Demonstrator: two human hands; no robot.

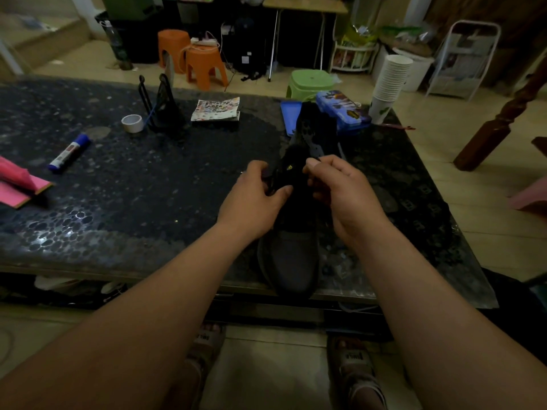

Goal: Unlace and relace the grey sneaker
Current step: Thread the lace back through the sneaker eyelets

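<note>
A dim living room with orange stools (204, 66) on a tiled floor lies beyond a dark, pebble-patterned table (148, 187). A tape roll (132, 123) and a blue-capped marker (69, 153) sit well to the left of the working fingers.

The grey sneaker (288, 261) lies on the table directly under the person's hands, its toe overhanging the near edge and its heel pointing away. The left hand (254, 199) curls its fingers (257, 170) round the shoe's upper edge beside the tongue (288, 168). The right hand (343, 190) pinches what looks like a dark lace (318, 158) end between thumb and forefinger, just above the tongue.

The work appears to be at the top eyelets. The gloom hides whether the lace is coming out or going back in, though the lower rows sit beneath the palms and cannot be read. The next move calls for a steady hold on the upper while the pinched end is drawn cleanly through an eyelet, without snagging the tongue.
</note>
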